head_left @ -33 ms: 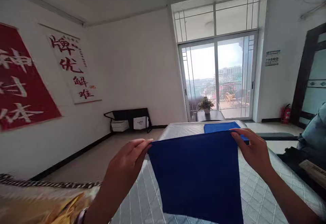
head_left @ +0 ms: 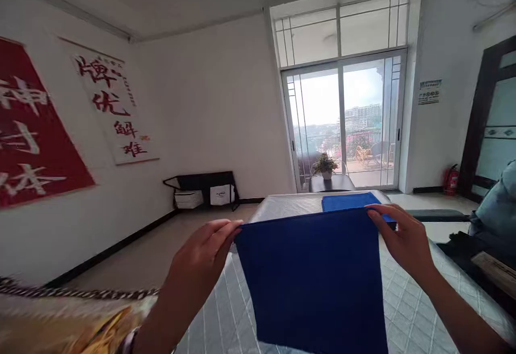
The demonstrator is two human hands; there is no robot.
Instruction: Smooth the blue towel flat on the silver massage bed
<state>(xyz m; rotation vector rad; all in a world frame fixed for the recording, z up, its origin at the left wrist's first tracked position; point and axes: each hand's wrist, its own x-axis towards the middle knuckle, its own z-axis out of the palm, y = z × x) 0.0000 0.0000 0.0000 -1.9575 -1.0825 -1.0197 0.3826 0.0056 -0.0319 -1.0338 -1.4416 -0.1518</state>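
I hold a dark blue cloth (head_left: 314, 279) up in front of me by its two top corners. My left hand (head_left: 201, 260) pinches the top left corner. My right hand (head_left: 405, 241) pinches the top right corner. The cloth hangs flat and stretched over a table with a grey checked cover (head_left: 407, 300). A second blue cloth (head_left: 349, 201) lies folded on the far end of that table, partly hidden behind the held one.
A glass sliding door (head_left: 342, 123) with a potted plant (head_left: 325, 166) stands beyond the table. A black low shelf (head_left: 203, 188) is by the left wall, a fire extinguisher (head_left: 450, 180) at the right. A person's light blue sleeve (head_left: 497, 206) shows at the right edge.
Both hands keep the same hold on the cloth. The view has shifted very slightly; nothing else has moved.
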